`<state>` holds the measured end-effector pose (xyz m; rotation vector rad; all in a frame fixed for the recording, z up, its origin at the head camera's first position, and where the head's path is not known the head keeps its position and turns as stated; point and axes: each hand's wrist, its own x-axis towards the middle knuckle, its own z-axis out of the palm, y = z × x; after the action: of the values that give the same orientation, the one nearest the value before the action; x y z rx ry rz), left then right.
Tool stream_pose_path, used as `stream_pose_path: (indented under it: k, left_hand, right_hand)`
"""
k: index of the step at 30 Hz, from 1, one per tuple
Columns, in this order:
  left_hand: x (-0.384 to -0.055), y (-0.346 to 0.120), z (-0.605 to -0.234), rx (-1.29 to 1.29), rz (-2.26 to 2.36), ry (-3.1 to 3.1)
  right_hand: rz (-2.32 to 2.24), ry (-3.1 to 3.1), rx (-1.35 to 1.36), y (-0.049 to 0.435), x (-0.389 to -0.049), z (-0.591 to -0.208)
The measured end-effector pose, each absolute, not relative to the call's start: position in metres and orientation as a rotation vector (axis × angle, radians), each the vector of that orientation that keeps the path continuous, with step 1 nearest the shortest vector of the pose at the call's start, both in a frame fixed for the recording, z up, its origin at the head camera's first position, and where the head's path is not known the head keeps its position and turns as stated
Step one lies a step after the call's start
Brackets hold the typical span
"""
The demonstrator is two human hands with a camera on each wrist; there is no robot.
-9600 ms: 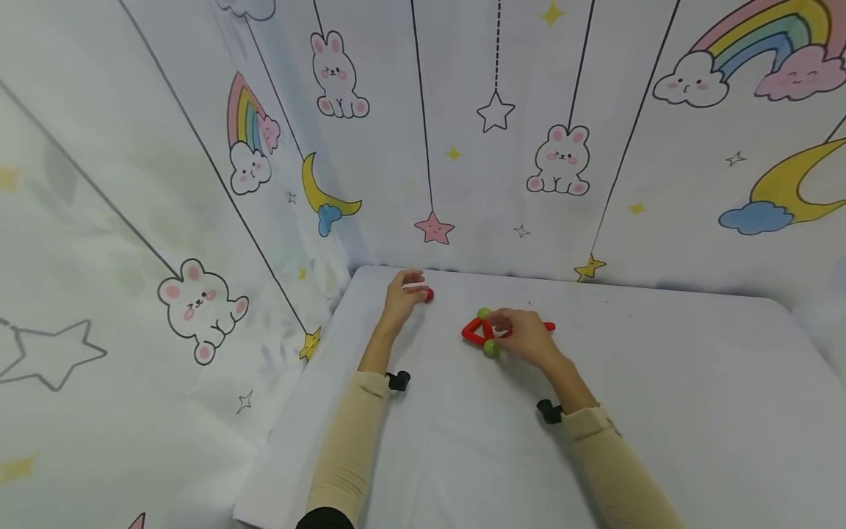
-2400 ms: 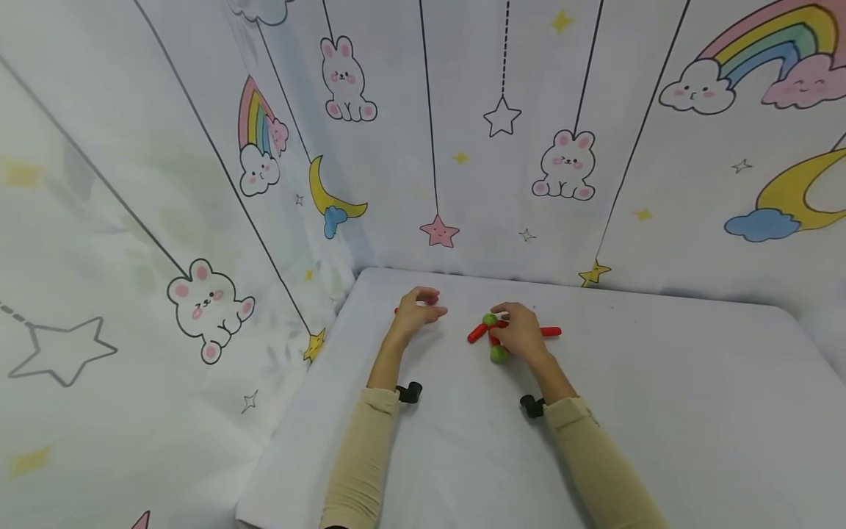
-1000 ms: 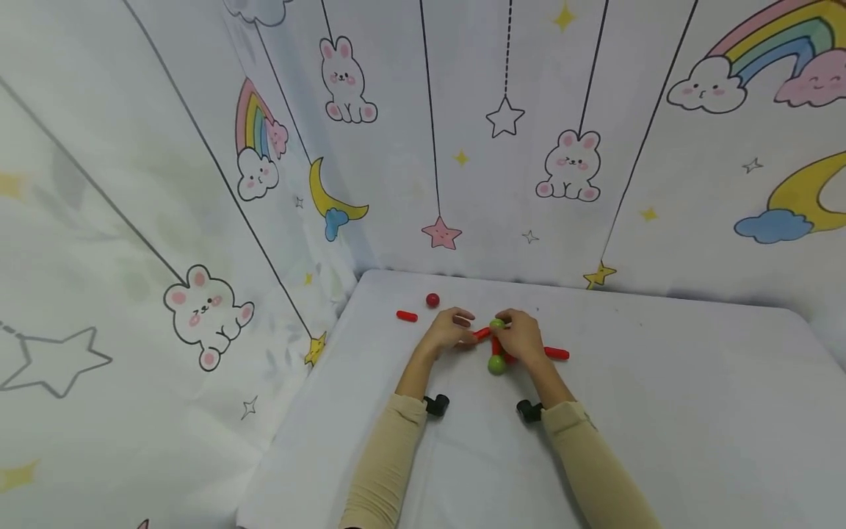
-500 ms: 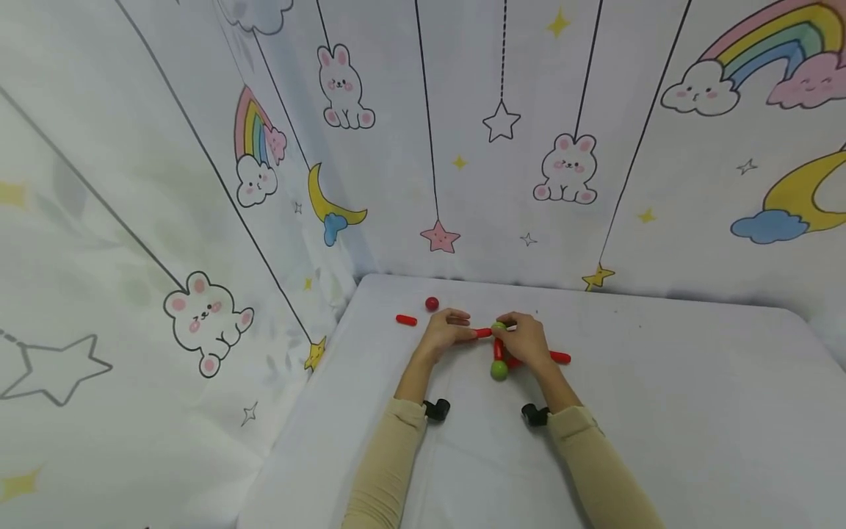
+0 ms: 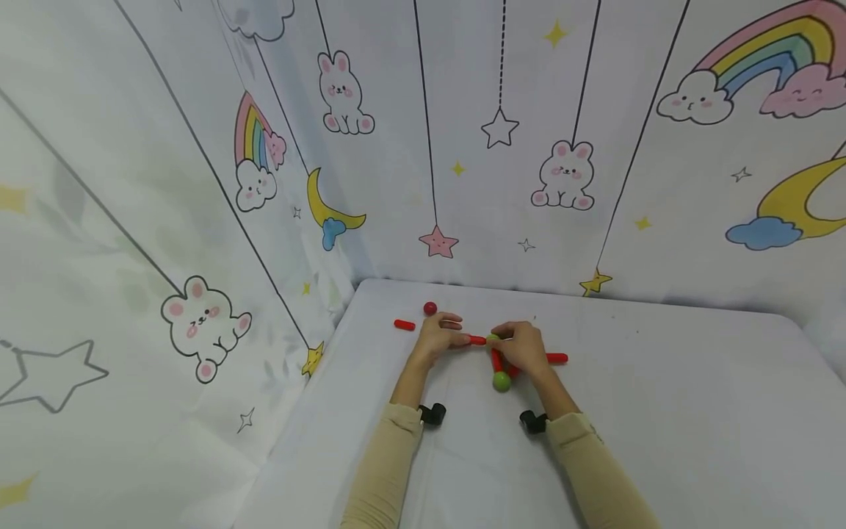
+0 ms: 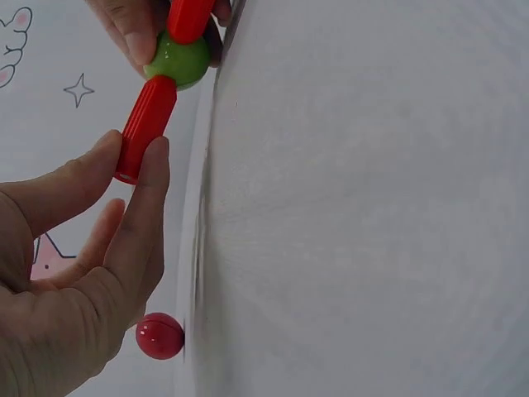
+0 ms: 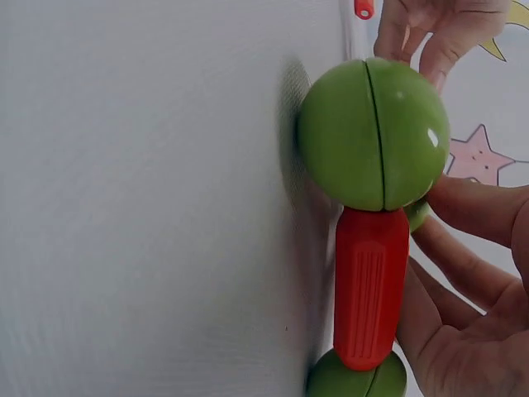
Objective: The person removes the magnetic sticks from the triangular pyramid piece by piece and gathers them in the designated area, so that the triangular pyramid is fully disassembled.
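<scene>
My left hand [image 5: 438, 339] pinches the end of a ribbed red rod [image 6: 147, 128] between thumb and fingertip. The rod's other end meets a glossy green ball [image 6: 182, 63]. My right hand [image 5: 523, 347] pinches that ball from the other side, close over the table. A second red rod [image 5: 496, 360] runs from it toward a nearer green ball [image 5: 501, 381], which looms large in the right wrist view. Another red rod [image 5: 557, 358] sticks out past my right hand, which partly hides the joined pieces.
A red ball [image 5: 430, 308] and a loose red rod [image 5: 405, 325] lie on the white table [image 5: 661, 411], beyond and left of my left hand. A patterned curtain [image 5: 502, 184] stands behind the table's far edge.
My left hand has left the red ball on the table, moved right and taken hold of a red rod. The red triangle seen earliest has come apart. The rod now points straighter left.
</scene>
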<state>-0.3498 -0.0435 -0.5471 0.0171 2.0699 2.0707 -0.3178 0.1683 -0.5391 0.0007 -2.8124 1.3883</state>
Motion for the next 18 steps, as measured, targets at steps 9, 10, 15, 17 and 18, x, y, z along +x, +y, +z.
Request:
stream_pose_path:
  k: [9, 10, 15, 17, 18]
  left_hand:
    - [-0.348, -0.047, -0.539, -0.013, 1.954, 2.180]
    - [-0.348, -0.048, -0.539, -0.016, 1.938, 2.203]
    - [-0.352, -0.067, -0.534, -0.027, 2.002, 2.219]
    - [-0.354, -0.078, -0.531, -0.011, 2.056, 2.195]
    - [-0.354, -0.085, -0.529, 0.003, 2.049, 2.208]
  right_hand:
    - [1.436, -2.861, 0.010, 0.166, -0.319, -0.540]
    - [1.443, -2.862, 0.016, 0.165, -0.319, -0.539]
    - [1.427, -2.864, 0.030, 0.166, -0.318, -0.538]
    - [1.407, -2.861, 0.025, 0.166, -0.318, -0.538]
    - [1.405, -2.859, 0.027, 0.167, -0.317, -0.538]
